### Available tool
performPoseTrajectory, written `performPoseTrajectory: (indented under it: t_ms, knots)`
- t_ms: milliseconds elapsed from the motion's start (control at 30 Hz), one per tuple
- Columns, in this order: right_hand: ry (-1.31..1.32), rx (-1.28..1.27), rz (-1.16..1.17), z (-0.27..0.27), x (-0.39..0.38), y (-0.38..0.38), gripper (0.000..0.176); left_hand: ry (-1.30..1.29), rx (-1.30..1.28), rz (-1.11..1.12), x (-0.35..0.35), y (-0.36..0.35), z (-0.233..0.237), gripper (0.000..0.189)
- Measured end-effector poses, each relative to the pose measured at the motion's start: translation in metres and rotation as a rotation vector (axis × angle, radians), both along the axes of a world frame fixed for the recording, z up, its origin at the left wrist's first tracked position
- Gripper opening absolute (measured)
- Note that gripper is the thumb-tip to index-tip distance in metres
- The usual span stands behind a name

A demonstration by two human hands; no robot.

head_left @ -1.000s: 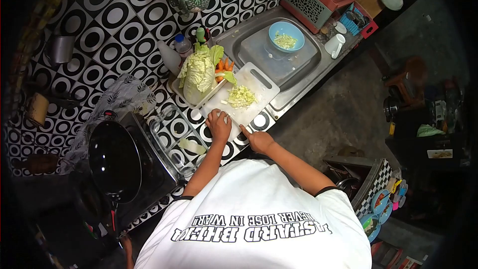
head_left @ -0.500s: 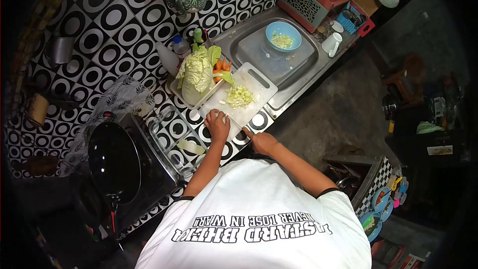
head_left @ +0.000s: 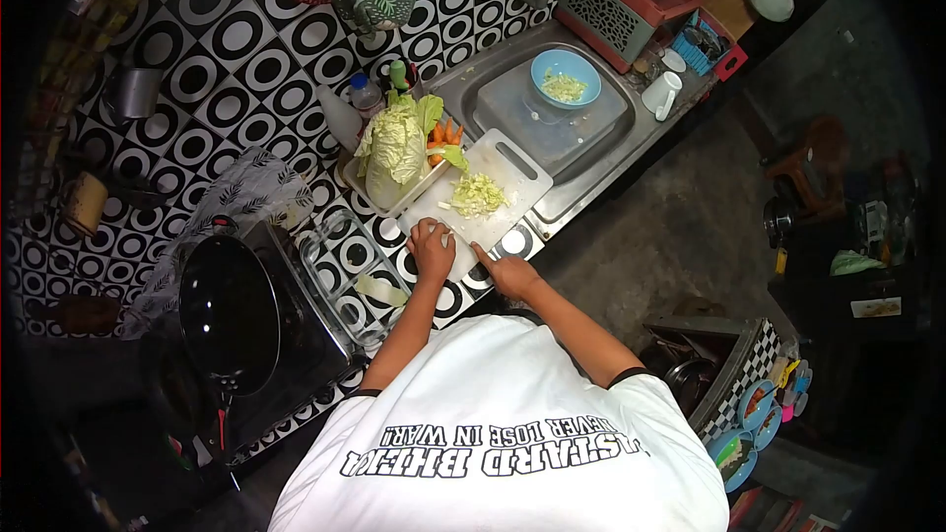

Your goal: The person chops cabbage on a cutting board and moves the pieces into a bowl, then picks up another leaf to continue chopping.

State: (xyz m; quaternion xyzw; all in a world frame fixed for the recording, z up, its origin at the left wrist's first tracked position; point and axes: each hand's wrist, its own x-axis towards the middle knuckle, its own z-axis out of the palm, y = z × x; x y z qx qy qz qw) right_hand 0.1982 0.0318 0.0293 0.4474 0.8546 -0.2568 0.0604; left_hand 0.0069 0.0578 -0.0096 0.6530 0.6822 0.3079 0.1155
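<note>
A white cutting board (head_left: 514, 199) lies at the counter's edge with a pile of chopped pale green cabbage (head_left: 478, 195) on it. My left hand (head_left: 432, 248) rests with bent fingers on the near end of the board, over a small whitish piece. My right hand (head_left: 509, 274) is closed at the board's near edge around something too small to make out, probably a knife handle. Behind the board a tray (head_left: 418, 190) holds a whole cabbage (head_left: 393, 150) and orange carrots (head_left: 442, 140). A blue bowl (head_left: 565, 79) with chopped cabbage stands over the sink.
A black wok (head_left: 229, 315) sits on the stove at the left. A glass dish (head_left: 340, 254) stands between stove and board. A white mug (head_left: 661, 96) and a red dish rack (head_left: 616, 15) are beyond the sink. Bottles (head_left: 364, 96) stand behind the tray.
The view has shifted slightly. My right hand has moved a little left along the board's near edge, closer to my left hand. My left hand stays on the board.
</note>
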Motion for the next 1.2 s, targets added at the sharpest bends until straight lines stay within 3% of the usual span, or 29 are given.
performPoseTrajectory:
  t_ms: [333,667,1200]
  knots:
    - [0.072,0.025,-0.079,-0.002,0.01,0.014,0.082,-0.005,0.009,-0.052,-0.006,-0.002,-0.002,0.019]
    - [0.143,-0.006,-0.112,0.03,-0.001,0.01,0.073,-0.043,-0.042,-0.026,-0.007,-0.004,0.004,0.023]
    - [0.158,-0.032,-0.097,0.023,-0.009,-0.001,0.069,-0.066,-0.008,-0.006,-0.004,-0.004,0.001,0.014]
